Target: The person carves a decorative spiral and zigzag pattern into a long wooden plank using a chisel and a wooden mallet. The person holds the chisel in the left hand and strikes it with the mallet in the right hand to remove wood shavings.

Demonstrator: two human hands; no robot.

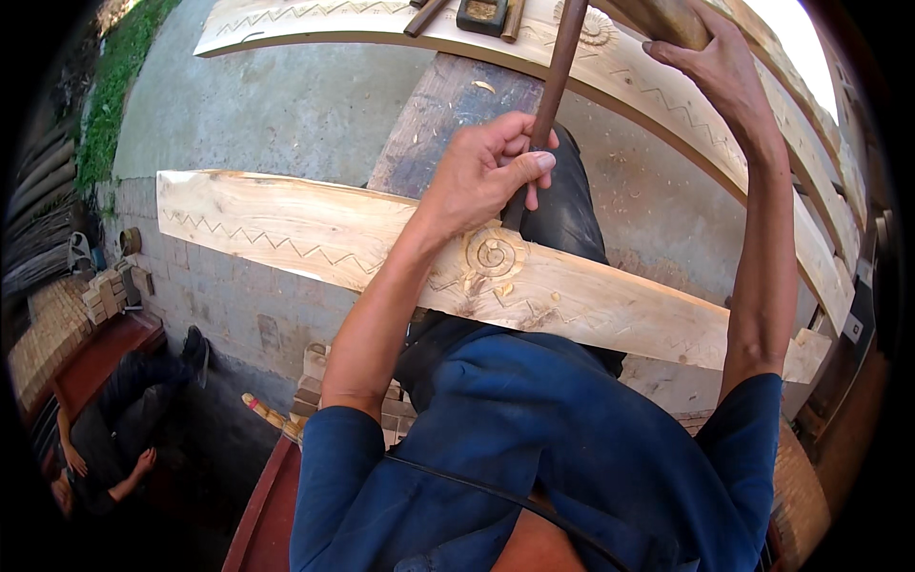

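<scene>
Across my lap lies a pale plank, carved with a zigzag line and a round spiral flower. My left hand is wrapped round a long dark chisel, held nearly upright. The chisel's lower end comes down at the far edge of the spiral, where loose chips lie on the wood. Raised at the upper right, my right hand grips a thick rounded wooden mallet, apart from the chisel. Part of the mallet runs out of the picture at the top.
A worn wooden bench extends ahead beneath the plank. Beyond it is another carved plank, bearing a dark box and several tools. More planks stand at the right. Another person sits at the lower left.
</scene>
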